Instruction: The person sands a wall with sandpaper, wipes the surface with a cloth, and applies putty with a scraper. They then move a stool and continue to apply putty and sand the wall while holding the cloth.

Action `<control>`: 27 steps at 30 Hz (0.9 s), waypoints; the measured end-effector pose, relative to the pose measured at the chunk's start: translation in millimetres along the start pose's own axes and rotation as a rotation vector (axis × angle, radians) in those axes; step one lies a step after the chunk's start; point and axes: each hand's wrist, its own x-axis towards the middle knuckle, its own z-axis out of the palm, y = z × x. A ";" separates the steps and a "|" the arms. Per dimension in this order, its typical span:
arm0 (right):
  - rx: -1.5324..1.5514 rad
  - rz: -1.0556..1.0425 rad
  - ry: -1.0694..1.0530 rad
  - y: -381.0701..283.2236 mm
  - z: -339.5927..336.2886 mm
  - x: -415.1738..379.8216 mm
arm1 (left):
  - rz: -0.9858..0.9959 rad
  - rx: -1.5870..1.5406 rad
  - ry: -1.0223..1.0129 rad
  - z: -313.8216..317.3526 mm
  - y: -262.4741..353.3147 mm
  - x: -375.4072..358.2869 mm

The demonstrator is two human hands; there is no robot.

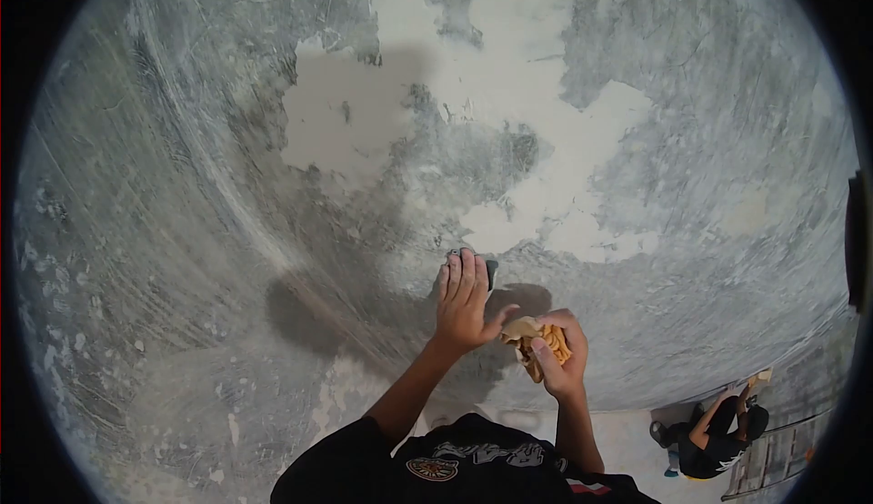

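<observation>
My left hand (466,302) lies against the grey wall (364,258), fingers stretched over a small dark pad (492,274). Only the pad's edge shows past the fingers; the rest is covered. To the right and a little lower, my right hand (566,358) is closed around a crumpled tan and orange-brown wad (546,344), with the thumb pressed over its front. The wad has folded, ruffled edges, and I cannot tell its material. The left thumb sticks out close to the wad's upper left side.
Smooth pale patches (509,76) cover part of the rough, streaked wall above my hands. At lower right, a person in dark clothes (714,440) is low down beside the wall, an arm raised with a tan piece (760,378). A ladder (782,468) lies near them.
</observation>
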 end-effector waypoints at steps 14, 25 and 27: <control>0.020 0.047 0.151 12.1 3.6 0.8 | -0.096 0.039 0.000 -2.9 25.7 18.3; 0.019 -0.024 0.300 10.6 5.9 -6.0 | -0.009 0.120 0.091 10.0 10.0 21.0; -0.002 -0.025 0.343 10.6 3.3 -7.9 | 0.075 0.174 0.114 15.3 6.0 8.4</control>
